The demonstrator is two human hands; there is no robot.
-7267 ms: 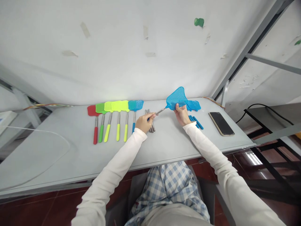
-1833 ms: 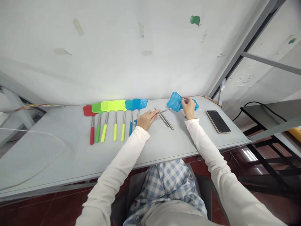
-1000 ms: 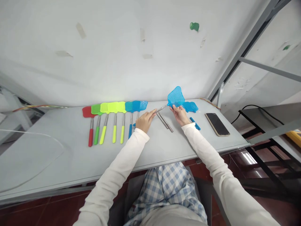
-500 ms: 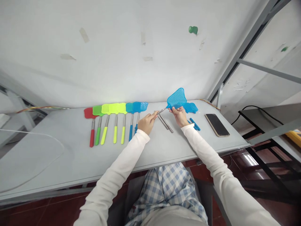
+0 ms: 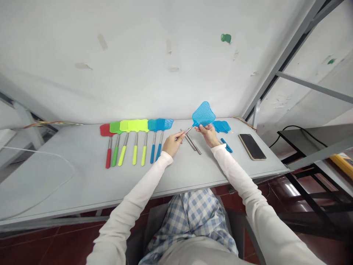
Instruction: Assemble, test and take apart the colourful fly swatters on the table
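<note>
My right hand (image 5: 210, 136) pinches a blue fly swatter head (image 5: 204, 113) by its neck, the mesh pointing up and away from me. A thin metal rod (image 5: 188, 130) runs from that neck down to the left, where the closed fingers of my left hand (image 5: 173, 144) grip its other end. Rod and head meet; how firmly they are joined I cannot tell. Loose metal rods (image 5: 195, 144) lie on the table just under and between my hands. Beyond my right hand are more blue swatter heads (image 5: 223, 126), and blue handles (image 5: 227, 145) lie beside its wrist.
Left of my hands, a row of whole fly swatters lies side by side: a red one (image 5: 108, 157), a green one (image 5: 116, 154), several yellow ones (image 5: 135, 154) and two blue ones (image 5: 152, 154). A phone (image 5: 252, 146) rests at the right. The wall (image 5: 132, 81) rises behind the table.
The blue swatter head has tilted more upright and moved slightly left. My left fingers have closed into a pinch around the rod, nearer its end.
</note>
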